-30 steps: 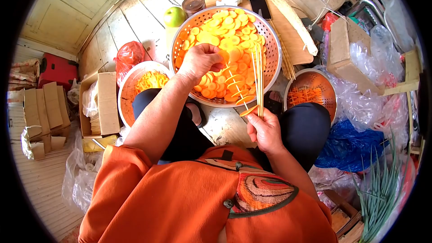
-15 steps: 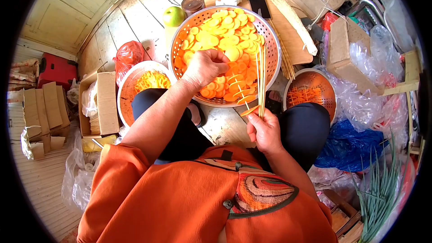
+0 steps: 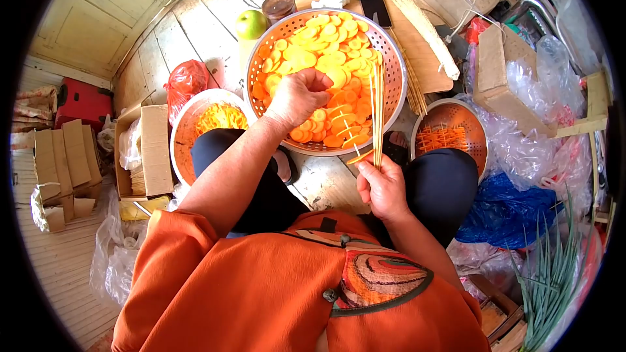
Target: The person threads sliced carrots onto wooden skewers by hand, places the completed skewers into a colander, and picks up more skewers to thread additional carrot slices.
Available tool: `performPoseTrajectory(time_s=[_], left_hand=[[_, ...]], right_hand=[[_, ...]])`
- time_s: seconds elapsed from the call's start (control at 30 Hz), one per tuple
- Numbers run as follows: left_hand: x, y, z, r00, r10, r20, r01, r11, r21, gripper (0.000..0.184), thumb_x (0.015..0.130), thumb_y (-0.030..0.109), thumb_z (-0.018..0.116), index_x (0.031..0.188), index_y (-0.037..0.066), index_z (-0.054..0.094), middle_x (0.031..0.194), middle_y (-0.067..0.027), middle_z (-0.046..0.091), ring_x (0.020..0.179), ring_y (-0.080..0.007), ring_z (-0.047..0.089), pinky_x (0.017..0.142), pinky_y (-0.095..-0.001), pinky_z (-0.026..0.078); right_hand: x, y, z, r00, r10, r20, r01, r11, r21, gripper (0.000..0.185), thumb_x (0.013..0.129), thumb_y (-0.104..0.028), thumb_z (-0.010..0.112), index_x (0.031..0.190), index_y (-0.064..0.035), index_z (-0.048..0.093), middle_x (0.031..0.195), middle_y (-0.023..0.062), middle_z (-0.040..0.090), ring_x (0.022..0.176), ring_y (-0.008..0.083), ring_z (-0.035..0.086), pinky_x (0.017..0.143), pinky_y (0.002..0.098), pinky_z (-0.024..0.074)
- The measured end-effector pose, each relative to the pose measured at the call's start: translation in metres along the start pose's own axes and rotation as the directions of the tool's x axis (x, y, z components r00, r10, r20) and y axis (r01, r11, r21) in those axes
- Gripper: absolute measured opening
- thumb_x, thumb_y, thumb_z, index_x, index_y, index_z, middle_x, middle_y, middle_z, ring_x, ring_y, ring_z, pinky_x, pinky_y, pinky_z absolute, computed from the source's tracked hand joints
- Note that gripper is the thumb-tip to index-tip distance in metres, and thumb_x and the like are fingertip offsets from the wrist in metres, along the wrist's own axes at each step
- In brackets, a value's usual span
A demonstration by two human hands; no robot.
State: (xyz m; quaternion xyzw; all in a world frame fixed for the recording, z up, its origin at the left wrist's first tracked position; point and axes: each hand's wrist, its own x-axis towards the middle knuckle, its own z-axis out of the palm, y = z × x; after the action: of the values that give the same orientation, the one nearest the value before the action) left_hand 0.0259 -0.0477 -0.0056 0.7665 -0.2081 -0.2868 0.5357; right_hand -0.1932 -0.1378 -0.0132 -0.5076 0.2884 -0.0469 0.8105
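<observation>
I've got the right hand (image 3: 381,189) gripping bamboo skewers (image 3: 378,130), 1 strung with carrot slices (image 3: 354,141) at the colander's (image 3: 393,72) 5 o'clock; left hand (image 3: 300,96) pinching, contents hidden. Steady shaft, centred piercing works best.

Left hand (image 3: 295,100): back toward camera; cannot tell whether the fingertips pinch anything. Below those fingers, thin round orange slices (image 3: 342,122) on a stick; the stick's far end is lost among like-coloured slices beyond. Right hand (image 3: 383,189): near ends of the thin pale wooden sticks (image 3: 377,111) hidden in curled fingers; too fine to count. Left of the left fingers, white-rimmed round bowl (image 3: 186,137), partly covered by a dark-trousered knee (image 3: 210,148). Right of the right fingers, small round perforated colander (image 3: 451,116), near rim behind the other knee; skewered orange pieces (image 3: 443,138) inside, number unclear. Far right, nearer the body, long green leaves (image 3: 551,287), ends cut off below.
</observation>
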Motion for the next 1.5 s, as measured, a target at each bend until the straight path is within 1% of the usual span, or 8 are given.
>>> performPoseTrajectory(time_s=[0.1,0.23,0.53,1.07,1.13,1.27,1.33,1.5], left_hand=[[-0.003,0.007,-0.002,0.998,0.059,-0.014,-0.057,0.991,0.12,0.023,0.071,0.005,0.066,0.093,0.001,0.061,0.081,-0.0022,0.062,0.075,-0.0085,0.058,0.069,-0.0226,0.049],[-0.008,0.009,-0.004,0.995,0.095,0.009,-0.095,0.99,0.106,0.016,0.075,0.002,0.067,0.089,0.002,0.06,0.08,-0.0001,0.06,0.068,-0.0071,0.055,0.066,-0.0212,0.048],[-0.018,0.015,0.001,0.967,0.246,0.068,-0.242,0.804,0.544,0.019,0.077,0.017,0.069,0.091,0.004,0.067,0.074,-0.0069,0.067,0.067,-0.0106,0.064,0.065,-0.0242,0.052],[-0.02,0.018,0.002,0.983,0.165,0.077,-0.182,0.877,0.445,0.016,0.077,0.012,0.067,0.089,0.003,0.067,0.075,-0.0053,0.068,0.069,-0.0105,0.064,0.066,-0.0243,0.052],[-0.02,0.018,0.003,0.985,0.157,0.066,-0.17,0.882,0.439,0.018,0.075,0.016,0.066,0.089,0.005,0.066,0.076,-0.007,0.068,0.069,-0.0164,0.067,0.067,-0.0279,0.053],[-0.02,0.019,0.004,0.973,0.225,0.055,-0.226,0.867,0.445,0.017,0.075,0.016,0.066,0.089,0.005,0.065,0.077,-0.0072,0.068,0.068,-0.017,0.066,0.066,-0.0283,0.053],[-0.021,0.021,0.006,0.967,0.256,-0.01,-0.231,0.89,0.393,0.013,0.077,0.011,0.068,0.086,0.002,0.064,0.072,-0.0039,0.065,0.067,-0.0095,0.062,0.063,-0.0236,0.051],[-0.029,0.017,0.01,0.95,0.308,0.051,-0.306,0.886,0.348,0.01,0.078,0.008,0.067,0.082,0.003,0.061,0.069,-0.0028,0.062,0.065,-0.0094,0.061,0.062,-0.024,0.05]], right_hand=[[0.0,-0.002,0.0,1.0,-0.004,-0.019,0.004,1.0,-0.007,0.01,0.089,-0.012,0.054,0.087,-0.0022,0.056,0.055,0.0037,0.05,0.037,0.0084,0.038,0.036,0.021,0.0297],[0.001,0.001,0.0,0.998,-0.017,-0.052,0.02,0.998,0.066,0.01,0.089,-0.012,0.054,0.086,-0.002,0.055,0.055,0.0038,0.049,0.037,0.0089,0.038,0.036,0.0211,0.0297],[0.0,0.001,0.0,0.999,-0.013,-0.051,0.012,1.0,-0.017,0.01,0.089,-0.012,0.054,0.086,-0.0023,0.056,0.055,0.0038,0.05,0.037,0.0081,0.037,0.036,0.0209,0.0298],[0.0,0.001,0.0,1.0,0.005,-0.031,-0.005,1.0,-0.012,0.01,0.089,-0.013,0.055,0.085,-0.0035,0.057,0.054,0.0027,0.049,0.036,0.0077,0.036,0.035,0.0207,0.0289],[0.0,0.001,0.0,1.0,0.009,-0.027,-0.009,1.0,-0.006,0.01,0.089,-0.013,0.055,0.086,-0.0034,0.056,0.054,0.0028,0.049,0.036,0.0078,0.036,0.035,0.0208,0.0286],[0.001,0.0,-0.001,0.999,0.014,-0.041,-0.011,0.998,0.065,0.01,0.089,-0.012,0.055,0.087,-0.0029,0.056,0.054,0.0031,0.049,0.036,0.0085,0.036,0.034,0.0211,0.0277],[0.002,-0.001,-0.002,0.998,0.012,-0.058,-0.008,0.997,0.078,0.01,0.088,-0.012,0.055,0.088,-0.0027,0.056,0.054,0.0032,0.048,0.036,0.0088,0.036,0.034,0.0213,0.0274],[0.004,-0.002,-0.006,0.995,-0.02,-0.101,0.042,0.975,0.218,0.012,0.09,-0.013,0.055,0.094,-0.0015,0.055,0.057,0.0063,0.051,0.038,0.0103,0.039,0.036,0.0211,0.0291]])
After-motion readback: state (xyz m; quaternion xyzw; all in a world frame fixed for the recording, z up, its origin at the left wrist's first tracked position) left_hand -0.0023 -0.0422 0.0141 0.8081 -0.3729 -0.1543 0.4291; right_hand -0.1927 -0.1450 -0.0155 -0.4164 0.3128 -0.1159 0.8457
